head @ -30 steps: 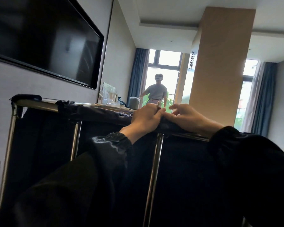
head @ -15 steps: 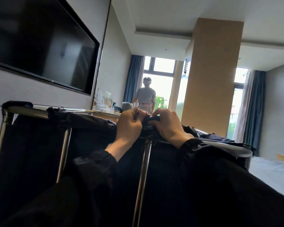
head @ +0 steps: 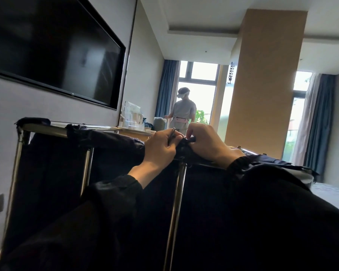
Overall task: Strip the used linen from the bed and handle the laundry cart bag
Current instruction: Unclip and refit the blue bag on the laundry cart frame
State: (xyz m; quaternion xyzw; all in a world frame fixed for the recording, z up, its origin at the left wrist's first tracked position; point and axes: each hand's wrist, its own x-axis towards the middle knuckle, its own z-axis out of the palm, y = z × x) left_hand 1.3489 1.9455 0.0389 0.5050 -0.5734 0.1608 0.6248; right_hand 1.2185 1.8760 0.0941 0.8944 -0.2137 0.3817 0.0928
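Note:
A dark laundry cart bag [head: 53, 173] hangs from a chrome cart frame [head: 45, 128] right in front of me, seen from low down. My left hand [head: 160, 149] and my right hand [head: 205, 143] meet at the top rail above a chrome upright [head: 176, 202]. Both pinch a bunched dark strap of the bag's rim [head: 186, 142]. A thin dark cord or clip pokes out between my left fingers. My black sleeves fill the foreground. A strip of the bed [head: 333, 196] shows at the right edge.
A large black TV [head: 53, 49] hangs on the left wall. Behind the cart a desk [head: 133, 130] carries a kettle and packets. Another person [head: 183, 112] stands by the window, and a tan pillar [head: 262, 85] rises centre-right between blue curtains.
My right hand went from lying flat on the rail to pinching the bag's strap beside my left hand. The view shifted and drew closer to the cart rail.

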